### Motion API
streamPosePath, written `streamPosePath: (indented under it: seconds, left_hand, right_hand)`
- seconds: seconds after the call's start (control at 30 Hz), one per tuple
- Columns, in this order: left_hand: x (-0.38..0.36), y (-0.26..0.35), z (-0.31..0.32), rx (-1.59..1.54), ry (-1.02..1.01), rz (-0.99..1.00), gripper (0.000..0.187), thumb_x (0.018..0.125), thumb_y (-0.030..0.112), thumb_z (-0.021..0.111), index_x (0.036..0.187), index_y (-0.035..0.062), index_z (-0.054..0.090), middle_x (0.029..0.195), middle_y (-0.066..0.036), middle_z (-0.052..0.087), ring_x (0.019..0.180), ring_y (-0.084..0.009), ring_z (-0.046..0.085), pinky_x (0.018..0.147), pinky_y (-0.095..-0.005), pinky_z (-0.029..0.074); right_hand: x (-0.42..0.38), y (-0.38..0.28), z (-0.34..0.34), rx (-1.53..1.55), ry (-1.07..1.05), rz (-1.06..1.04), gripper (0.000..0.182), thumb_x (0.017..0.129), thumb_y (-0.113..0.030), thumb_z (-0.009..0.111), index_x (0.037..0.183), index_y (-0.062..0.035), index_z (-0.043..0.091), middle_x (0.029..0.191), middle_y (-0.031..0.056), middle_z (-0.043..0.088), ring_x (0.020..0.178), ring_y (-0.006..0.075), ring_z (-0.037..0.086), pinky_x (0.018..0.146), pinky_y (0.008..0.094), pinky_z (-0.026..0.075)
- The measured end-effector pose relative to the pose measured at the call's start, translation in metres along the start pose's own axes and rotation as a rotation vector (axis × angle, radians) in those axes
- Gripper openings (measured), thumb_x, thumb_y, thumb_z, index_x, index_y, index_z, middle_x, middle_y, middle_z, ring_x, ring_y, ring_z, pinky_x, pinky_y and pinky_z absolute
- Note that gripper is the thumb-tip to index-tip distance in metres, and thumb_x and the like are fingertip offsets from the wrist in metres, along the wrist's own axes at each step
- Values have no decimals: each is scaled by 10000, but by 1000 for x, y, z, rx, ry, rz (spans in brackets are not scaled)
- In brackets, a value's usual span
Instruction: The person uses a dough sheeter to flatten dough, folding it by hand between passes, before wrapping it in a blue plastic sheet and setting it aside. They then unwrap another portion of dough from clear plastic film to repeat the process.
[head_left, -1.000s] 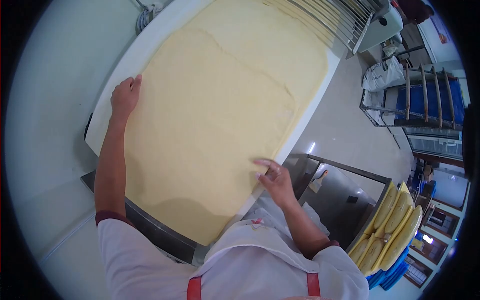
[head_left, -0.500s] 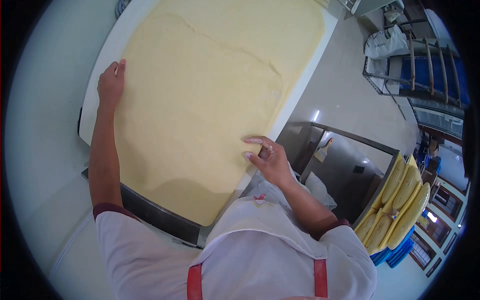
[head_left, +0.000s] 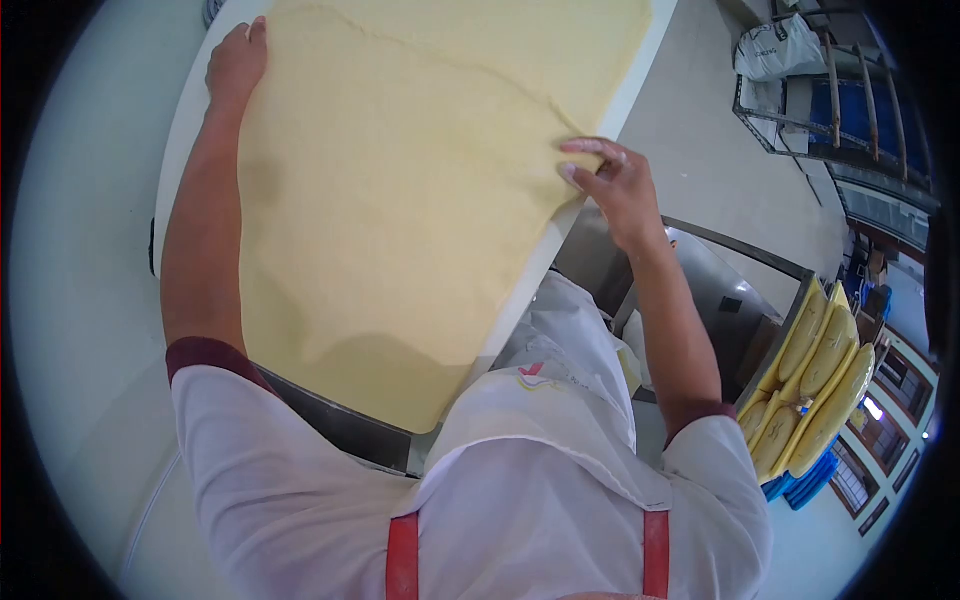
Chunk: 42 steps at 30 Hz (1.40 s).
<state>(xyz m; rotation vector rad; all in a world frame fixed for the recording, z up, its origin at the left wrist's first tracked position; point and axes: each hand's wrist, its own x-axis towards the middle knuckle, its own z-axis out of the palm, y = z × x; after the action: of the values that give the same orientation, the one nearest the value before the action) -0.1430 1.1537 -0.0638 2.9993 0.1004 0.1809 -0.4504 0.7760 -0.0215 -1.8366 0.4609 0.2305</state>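
A large pale yellow sheet of dough (head_left: 400,220) lies over a white table (head_left: 180,180), with a ridge running across its upper part. At the sheet's left edge, near the top of the view, my left hand (head_left: 238,62) is closed on the dough's border. My right hand (head_left: 610,175), whitish at the fingertips, pinches the sheet's right edge where the ridge meets it. Between the hands the dough spreads flat, and its lower end reaches down to the table's near end by my apron (head_left: 540,470).
A metal frame (head_left: 740,243) stands right of the table. Beyond it, yellow packages (head_left: 825,350) are stacked over blue ones (head_left: 805,482). A rack (head_left: 860,110) with a white bag (head_left: 778,48) is at the upper right. A wall borders the left side.
Both hands have moved farther up along the sheet's edges, the right one also outward to the right. The dough's right edge near the right hand is now pulled outward over the table's border.
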Motion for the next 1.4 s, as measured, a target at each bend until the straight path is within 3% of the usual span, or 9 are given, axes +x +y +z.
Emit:
streamPosePath:
  seconds: [0.5, 0.67, 0.87, 1.0, 1.07, 1.13, 1.2, 1.3, 1.4]
  left_hand:
    - [-13, -8, -5, -146, 126, 33, 301, 930, 377, 493, 977, 108, 621, 995, -117, 663, 963, -321, 618, 820, -468, 471]
    - [-27, -24, 11, -365, 232, 4, 164, 890, 251, 604, 952, 109, 660, 906, -100, 645, 886, -300, 615, 781, -425, 477]
    - [-33, -13, 5, -304, 254, -76, 146, 896, 222, 600, 966, 106, 655, 911, -97, 635, 879, -292, 605, 787, -427, 472]
    - [-38, -3, -5, -331, 213, -132, 144, 898, 214, 593, 989, 114, 642, 914, -88, 637, 905, -273, 612, 792, -420, 476]
    - [-37, -5, -4, -426, 201, -144, 206, 893, 217, 599, 1068, 112, 616, 991, -96, 631, 976, -280, 596, 843, -426, 462]
    - [-38, 4, -6, -347, 261, -115, 300, 886, 222, 606, 1157, 97, 573, 1091, -106, 609, 1059, -293, 566, 904, -436, 436]
    - [-34, 27, -9, -102, 374, -36, 423, 877, 228, 616, 1254, 69, 513, 1213, -119, 571, 1154, -311, 521, 976, -449, 397]
    - [0, 107, 2, -162, 234, 229, 576, 885, 291, 600, 1350, 3, 420, 1394, -145, 441, 1318, -314, 379, 1083, -493, 281]
    - [53, 199, 22, -203, 90, 358, 612, 911, 326, 561, 1415, 43, 359, 1466, -151, 372, 1379, -301, 311, 1117, -502, 226]
  right_hand:
    - [-60, 7, 28, 204, -147, 105, 271, 827, 18, 653, 1096, -10, 632, 773, -40, 530, 646, 10, 430, 570, 192, 372]
    - [-31, -6, 19, 517, 153, 34, 347, 820, 27, 625, 1164, -13, 602, 773, -27, 535, 656, 30, 474, 586, 195, 393]
    - [2, -19, -6, -68, -81, 19, 257, 821, -16, 656, 1076, -37, 668, 727, -60, 486, 579, 11, 359, 499, 189, 294]
    - [23, -10, -30, -45, -165, -12, 200, 826, -48, 672, 1023, -25, 689, 759, -9, 584, 630, 37, 491, 526, 207, 392]
    - [56, 3, -56, -37, -98, -236, 195, 832, -57, 672, 1022, -16, 687, 800, 43, 646, 678, 70, 571, 553, 227, 448]
    - [108, -18, -96, -257, 154, -419, 229, 823, -19, 637, 1052, -8, 648, 954, 157, 669, 815, 220, 639, 734, 302, 507]
    - [167, -40, -129, -592, 288, -566, 455, 814, -59, 641, 1243, 13, 508, 1199, 247, 554, 1103, 407, 520, 951, 443, 416]
    - [223, -58, -134, -714, 187, -505, 619, 821, -74, 640, 1356, 45, 350, 1244, 275, 509, 1167, 441, 459, 999, 484, 365]
    - [247, -78, -138, -410, 26, -354, 632, 840, -51, 621, 1378, 58, 306, 1116, 202, 577, 996, 296, 581, 880, 372, 467]
